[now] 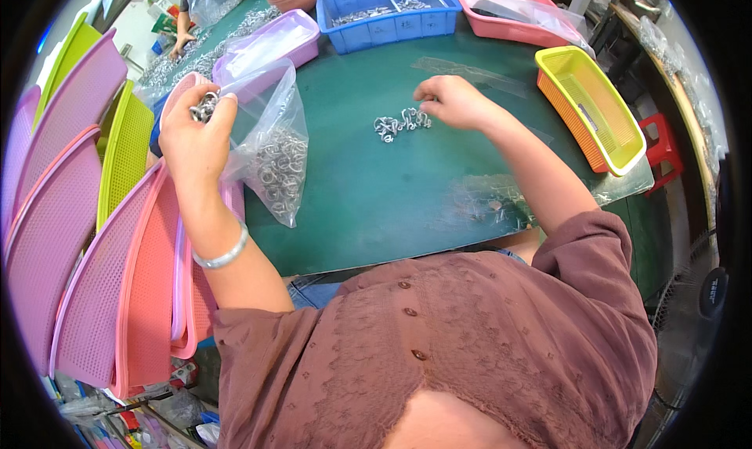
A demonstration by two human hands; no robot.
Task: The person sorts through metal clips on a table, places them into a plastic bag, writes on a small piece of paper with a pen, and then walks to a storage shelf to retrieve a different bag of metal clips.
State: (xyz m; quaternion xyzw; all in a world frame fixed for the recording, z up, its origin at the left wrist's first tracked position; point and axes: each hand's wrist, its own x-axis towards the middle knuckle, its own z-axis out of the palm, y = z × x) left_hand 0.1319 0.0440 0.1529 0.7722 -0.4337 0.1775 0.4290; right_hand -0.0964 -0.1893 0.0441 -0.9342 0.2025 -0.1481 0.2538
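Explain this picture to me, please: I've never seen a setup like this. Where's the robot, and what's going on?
There is no robot here: these are a person's bare hands. The only picture comes from a wide fisheye camera on that person's head, looking down, which is why edges bend and the corners are black.

The left hand holds a clump of small metal pieces. Beside it is a clear plastic bag with more inside. The right hand is at a small loose pile on the green table; whether it grips a piece is hard to tell.

Farther back stands a blue tub; to the right, a yellow-and-orange basket.
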